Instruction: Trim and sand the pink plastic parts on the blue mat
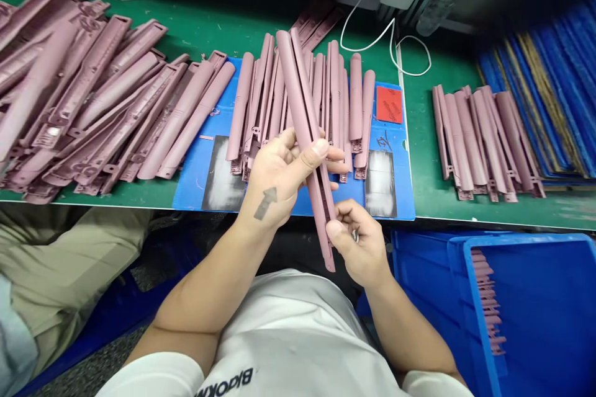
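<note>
My left hand is closed around the middle of a long pink plastic hair-straightener shell, thumb across its front. The shell slants above the table's front edge, its lower end toward me, with a dark lengthwise gap between its two long sides. At that lower end my right hand pinches the edge with thumb and curled fingers. A small shiny metal piece shows among the right fingers; its kind I cannot make out. Behind the held shell, a row of similar shells lies on a blue mat.
A large heap of pink shells covers the left of the green table; a smaller group lies right. A red square rests on the mat. A blue bin stands below right. Another person's leg is at left.
</note>
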The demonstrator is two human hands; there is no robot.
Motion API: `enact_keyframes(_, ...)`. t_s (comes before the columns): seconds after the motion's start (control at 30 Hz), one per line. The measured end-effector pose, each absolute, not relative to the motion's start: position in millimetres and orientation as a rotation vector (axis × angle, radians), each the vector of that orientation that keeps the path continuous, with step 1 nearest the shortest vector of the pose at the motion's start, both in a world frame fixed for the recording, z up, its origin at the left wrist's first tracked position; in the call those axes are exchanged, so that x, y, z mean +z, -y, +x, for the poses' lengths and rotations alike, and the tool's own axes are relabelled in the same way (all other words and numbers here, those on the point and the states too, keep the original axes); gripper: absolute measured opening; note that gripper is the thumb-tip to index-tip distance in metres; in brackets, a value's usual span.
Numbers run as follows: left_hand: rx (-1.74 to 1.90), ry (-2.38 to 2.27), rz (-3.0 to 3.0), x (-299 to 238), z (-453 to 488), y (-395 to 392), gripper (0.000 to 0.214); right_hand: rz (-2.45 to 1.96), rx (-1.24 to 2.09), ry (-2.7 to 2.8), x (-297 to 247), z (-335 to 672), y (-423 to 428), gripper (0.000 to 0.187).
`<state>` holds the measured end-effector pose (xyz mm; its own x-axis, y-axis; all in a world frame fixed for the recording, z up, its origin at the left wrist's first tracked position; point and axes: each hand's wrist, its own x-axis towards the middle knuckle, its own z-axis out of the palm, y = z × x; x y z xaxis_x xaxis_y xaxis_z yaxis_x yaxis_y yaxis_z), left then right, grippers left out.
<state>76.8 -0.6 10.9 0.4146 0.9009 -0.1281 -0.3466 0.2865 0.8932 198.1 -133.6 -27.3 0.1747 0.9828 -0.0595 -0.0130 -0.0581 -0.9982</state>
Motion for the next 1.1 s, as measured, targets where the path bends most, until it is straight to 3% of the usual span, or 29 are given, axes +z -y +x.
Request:
enact_keyframes(0.33, 0.904, -0.618, 0.858, 9, 69, 6, 0.043, -1.428, 1.096, 1.165, -23, 195, 133, 0.025)
enact_keyframes(0.57, 1.248, -0.762, 0.673, 10, 74, -12, 0.044, -1.556, 0.281, 1.583, -25, 175, 140, 0.026)
enact_keyframes(0.9, 1.042, -0.774, 0.802, 7, 62, -25, 0.079, -1.397, 1.104, 1.276, -24, 179, 135, 0.016)
enact_keyframes(1.1, 1.038, -0.802, 0.819, 8, 61, -23, 0.08, -1.275, 1.267, 1.173, -27, 175, 130, 0.019)
